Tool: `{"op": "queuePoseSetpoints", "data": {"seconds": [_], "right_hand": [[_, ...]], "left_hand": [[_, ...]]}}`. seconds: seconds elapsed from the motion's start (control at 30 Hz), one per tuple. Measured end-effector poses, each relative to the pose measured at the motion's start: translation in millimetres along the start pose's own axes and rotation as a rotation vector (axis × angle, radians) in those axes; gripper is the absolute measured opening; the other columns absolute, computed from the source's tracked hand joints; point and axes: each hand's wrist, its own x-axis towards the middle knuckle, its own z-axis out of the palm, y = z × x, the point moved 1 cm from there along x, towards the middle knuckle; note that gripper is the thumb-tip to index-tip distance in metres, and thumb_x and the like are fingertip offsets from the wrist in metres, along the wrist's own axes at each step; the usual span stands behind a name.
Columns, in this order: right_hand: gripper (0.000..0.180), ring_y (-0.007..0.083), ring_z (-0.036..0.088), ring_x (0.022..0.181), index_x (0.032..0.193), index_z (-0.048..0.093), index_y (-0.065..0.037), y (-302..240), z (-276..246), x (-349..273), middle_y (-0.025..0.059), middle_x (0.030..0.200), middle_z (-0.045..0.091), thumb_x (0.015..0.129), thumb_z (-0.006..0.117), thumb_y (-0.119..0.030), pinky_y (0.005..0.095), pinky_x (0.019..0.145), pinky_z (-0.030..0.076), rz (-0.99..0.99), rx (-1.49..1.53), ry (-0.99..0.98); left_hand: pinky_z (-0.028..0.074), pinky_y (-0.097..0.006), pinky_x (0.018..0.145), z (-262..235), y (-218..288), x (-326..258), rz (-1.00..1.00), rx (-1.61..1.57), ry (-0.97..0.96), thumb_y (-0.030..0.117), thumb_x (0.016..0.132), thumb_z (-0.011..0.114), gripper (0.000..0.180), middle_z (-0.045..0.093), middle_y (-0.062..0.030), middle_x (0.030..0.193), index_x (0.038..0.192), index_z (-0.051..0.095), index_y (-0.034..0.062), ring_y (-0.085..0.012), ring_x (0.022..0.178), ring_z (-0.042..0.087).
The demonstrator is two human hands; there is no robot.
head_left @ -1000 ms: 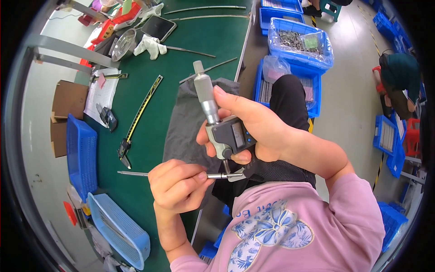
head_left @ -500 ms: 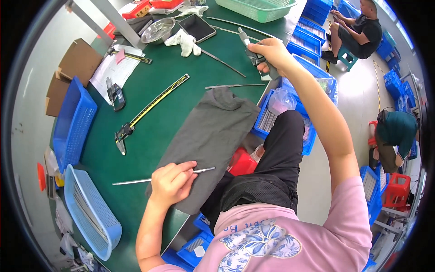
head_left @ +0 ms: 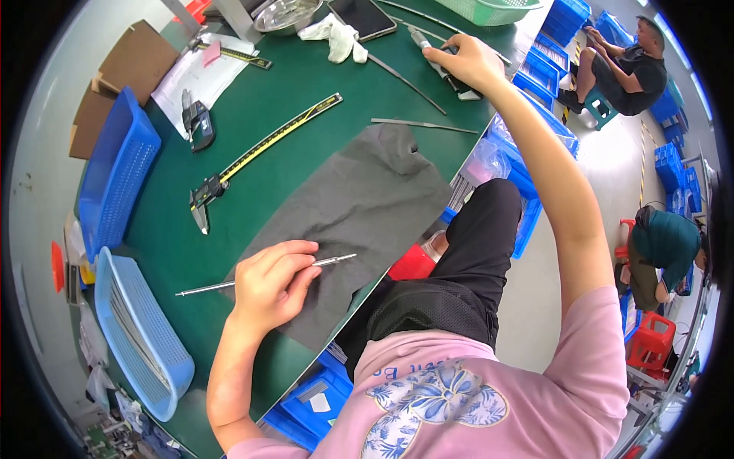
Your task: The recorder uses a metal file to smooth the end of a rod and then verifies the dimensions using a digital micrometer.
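My left hand (head_left: 271,283) pinches a thin metal rod (head_left: 206,289) with a stepped narrow end, just above a dark grey cloth (head_left: 344,206). The rod lies nearly level and sticks out on both sides of the hand. At the far right of the table, my right hand (head_left: 470,63) has its fingers curled round a micrometer (head_left: 437,67) with a grey barrel, low over the green tabletop. Part of the micrometer is hidden by the fingers. A slim flat file (head_left: 424,124) lies between that hand and the cloth.
A digital caliper (head_left: 264,157) and a second micrometer (head_left: 197,122) lie left of the cloth. Blue baskets (head_left: 145,329) line the left edge. White gloves (head_left: 336,37), a metal bowl (head_left: 287,17) and a tablet (head_left: 363,17) sit at the back. Blue crates (head_left: 527,218) stand right; two people sit beyond.
The view has shifted. My right hand has brought the micrometer lower, closer to the tabletop, and its barrel has tilted over. My left hand has moved slightly left with the rod.
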Motion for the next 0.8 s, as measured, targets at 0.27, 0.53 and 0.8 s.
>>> {"op": "queuePoseSetpoints", "data": {"seconds": [0.27,0.53,0.8], "right_hand": [[0.049,0.0294,0.06,0.102,0.098,0.066,-0.009,5.9,12.6,12.3,0.0095,0.104,0.061,0.087,0.052,-0.055,0.0395,0.085,0.047,-0.309,-0.185,0.106],[0.024,0.0302,0.059,0.09,0.093,0.065,-0.01,-27.6,-5.4,-44.6,0.0081,0.092,0.063,0.075,0.069,-0.026,0.0408,0.077,0.045,-0.841,0.18,0.257],[0.013,0.0255,0.06,0.084,0.084,0.067,-0.009,-22.6,-17.3,-114.2,0.0054,0.087,0.065,0.075,0.07,-0.018,0.0381,0.077,0.044,-0.91,0.206,-0.042]], "left_hand": [[0.048,-0.029,0.05,10.8,19.1,-26.0,0.102,0.004,-0.089,0.008,0.067,0.076,0.017,0.07,-0.0065,0.093,0.077,0.062,0.0063,-0.0195,0.06,0.062],[0.051,-0.03,0.054,11.4,31.0,-10.5,0.011,-0.005,-0.025,0.008,0.072,0.074,0.014,0.069,-0.0058,0.091,0.078,0.062,0.0061,-0.0222,0.065,0.065],[0.051,-0.033,0.057,54.2,32.7,27.3,0.003,-0.065,0.066,0.006,0.075,0.073,0.014,0.067,-0.0077,0.088,0.08,0.06,0.0044,-0.0251,0.068,0.065]]}}
